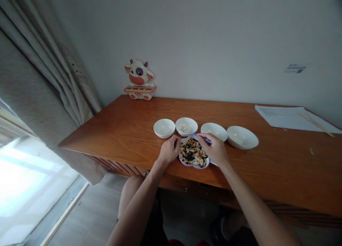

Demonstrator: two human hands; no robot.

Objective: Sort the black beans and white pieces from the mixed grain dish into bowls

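A scalloped, purple-edged dish point(194, 166) sits near the table's front edge, filled with mixed dark, yellow and pale seeds or beans point(192, 152). My left hand point(170, 149) is closed at the dish's left rim, its fingers curled against it. Over the dish's right side, my right hand point(213, 148) pinches blue tweezers point(205, 139), their tips pointing left toward the second bowl. That white bowl point(186, 122) has a few pale pieces in it. Another white bowl point(164, 127) stands to its left. Two more white bowls, a third point(214, 129) and a fourth point(242, 137), stand to the right.
A cow-shaped toy piano point(140, 80) stands against the wall at the back left of the wooden table point(128, 132). Paper sheets point(283, 116) with thin sticks point(317, 124) on them lie at the back right. A curtain point(53, 78) hangs at the left.
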